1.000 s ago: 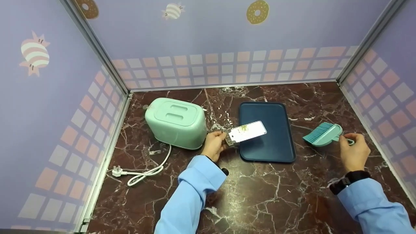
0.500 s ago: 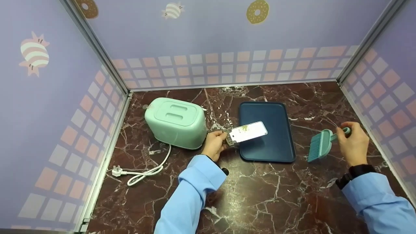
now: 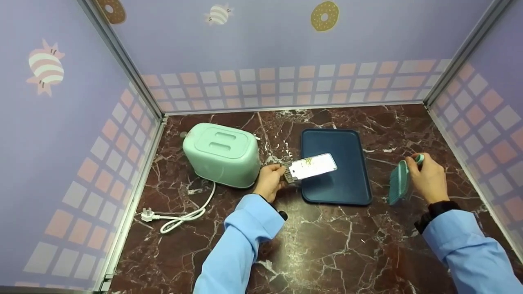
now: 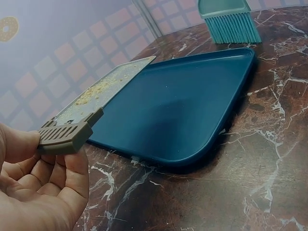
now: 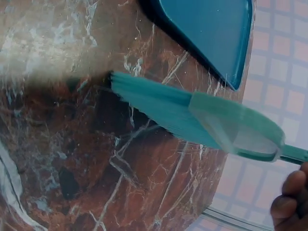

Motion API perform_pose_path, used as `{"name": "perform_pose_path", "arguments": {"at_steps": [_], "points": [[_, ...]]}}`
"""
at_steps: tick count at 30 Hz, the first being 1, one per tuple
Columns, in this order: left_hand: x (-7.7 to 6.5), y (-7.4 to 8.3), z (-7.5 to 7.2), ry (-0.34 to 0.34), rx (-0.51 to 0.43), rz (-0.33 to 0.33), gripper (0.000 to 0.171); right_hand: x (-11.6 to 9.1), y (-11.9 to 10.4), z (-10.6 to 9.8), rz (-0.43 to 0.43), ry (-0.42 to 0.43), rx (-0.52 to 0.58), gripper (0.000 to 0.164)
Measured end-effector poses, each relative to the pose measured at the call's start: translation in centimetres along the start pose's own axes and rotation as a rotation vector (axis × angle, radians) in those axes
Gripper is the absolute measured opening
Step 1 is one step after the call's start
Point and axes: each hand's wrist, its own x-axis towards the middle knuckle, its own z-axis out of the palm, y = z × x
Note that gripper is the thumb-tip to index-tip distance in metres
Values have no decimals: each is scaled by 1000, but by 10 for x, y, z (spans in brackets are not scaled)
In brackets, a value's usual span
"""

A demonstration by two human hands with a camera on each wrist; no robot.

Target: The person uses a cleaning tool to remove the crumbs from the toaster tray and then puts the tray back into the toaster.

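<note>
My left hand [image 3: 269,180] pinches the brown slotted handle [image 4: 65,137] of a toaster's crumb tray [image 3: 314,166]. Yellowish crumbs [image 4: 96,91] lie scattered on its pale flat surface. This crumb tray reaches over the left part of a dark blue serving tray [image 3: 347,185]. To the right of the blue tray, my right hand [image 3: 429,177] grips a small teal brush [image 3: 398,181] by its handle. The brush hangs with its bristles [image 5: 149,101] pointing down, beside the serving tray and apart from it.
A mint-green toaster [image 3: 220,159] stands left of my left hand. Its white cord and plug [image 3: 148,214] lie on the dark marbled tabletop [image 3: 318,253]. White specks [image 3: 282,145] are scattered between toaster and blue tray. Patterned walls [image 3: 286,45] enclose the back and sides.
My right hand has turned the brush from lying sideways to bristles down, and brought it slightly left. The left hand and crumb tray have stayed nearly still.
</note>
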Motion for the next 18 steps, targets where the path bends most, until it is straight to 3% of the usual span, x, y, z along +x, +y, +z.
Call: {"name": "perform_pose_path", "arguments": {"at_steps": [5,18], "points": [[0,0,2,0,-4,10,26,0,6,5,16,-80,-33,40],[1,4,4,-2,-23,1,36,0,8,9,2,-85,-26,36]]}}
